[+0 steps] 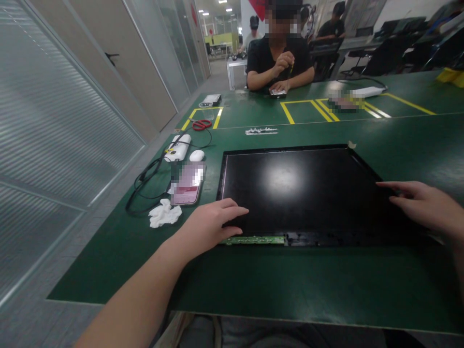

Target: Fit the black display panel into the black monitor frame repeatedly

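Left hand, thumb and fingers parted, gripping nothing, and right hand, grip cannot be told, flank a framed screen. Green worktop bears it flat, near the front edge. Shallow black frame contains the screen, dark, glossy, glare-spotted, plus a narrow green circuit strip nearest that edge.

No text, brand or number can be read; on the phone, left of and beyond the fingers of the left hand, the screen is partly masked by pixelation; on the green circuit strip, just beside those fingers, any print is too small to be made out; on the white device past the phone, no wording is legible; on the red hanging, far beyond the fingers, no characters can be discerned.
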### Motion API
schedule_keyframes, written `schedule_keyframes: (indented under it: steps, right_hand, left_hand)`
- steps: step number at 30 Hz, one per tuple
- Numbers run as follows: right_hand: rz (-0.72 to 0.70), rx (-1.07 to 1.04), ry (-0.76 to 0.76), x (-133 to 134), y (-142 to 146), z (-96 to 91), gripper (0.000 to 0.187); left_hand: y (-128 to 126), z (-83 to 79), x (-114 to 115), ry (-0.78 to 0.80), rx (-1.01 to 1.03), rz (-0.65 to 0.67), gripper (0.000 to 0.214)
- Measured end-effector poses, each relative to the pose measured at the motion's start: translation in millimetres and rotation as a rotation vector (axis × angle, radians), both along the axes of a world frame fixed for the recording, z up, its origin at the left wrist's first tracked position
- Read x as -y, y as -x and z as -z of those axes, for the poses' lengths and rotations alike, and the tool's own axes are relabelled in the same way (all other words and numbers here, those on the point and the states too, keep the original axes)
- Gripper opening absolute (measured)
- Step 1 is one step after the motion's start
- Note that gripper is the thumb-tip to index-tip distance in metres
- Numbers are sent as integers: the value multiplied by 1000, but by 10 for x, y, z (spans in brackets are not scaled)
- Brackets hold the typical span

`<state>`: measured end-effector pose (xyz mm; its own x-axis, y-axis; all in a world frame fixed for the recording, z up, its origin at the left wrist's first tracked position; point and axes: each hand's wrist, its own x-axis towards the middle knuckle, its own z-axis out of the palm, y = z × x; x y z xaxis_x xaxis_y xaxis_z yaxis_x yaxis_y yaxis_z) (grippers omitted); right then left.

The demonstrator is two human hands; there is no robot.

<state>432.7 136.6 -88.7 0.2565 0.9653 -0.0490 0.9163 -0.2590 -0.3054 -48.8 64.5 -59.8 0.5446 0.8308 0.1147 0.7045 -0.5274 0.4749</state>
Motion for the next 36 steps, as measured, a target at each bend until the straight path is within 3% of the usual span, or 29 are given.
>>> schedule_keyframes:
  steps: [10, 15, 22, 36]
  right_hand:
    - [51, -39, 55, -26, -49, 37, 56]
    - [17, -5, -1, -19, -31, 46, 55]
    - [35, -11, 41, -18, -15, 30, 60]
    - [-3, -17, 46, -35, -71, 70, 57]
  left_hand:
    - [-24, -17, 41, -19, -163, 92, 38]
    - [-45, -32, 61, -12, -170, 104, 38]
    - [-52, -20, 70, 1, -168, 92, 26]
    - [-41, -15, 46, 2, -119, 117, 30]
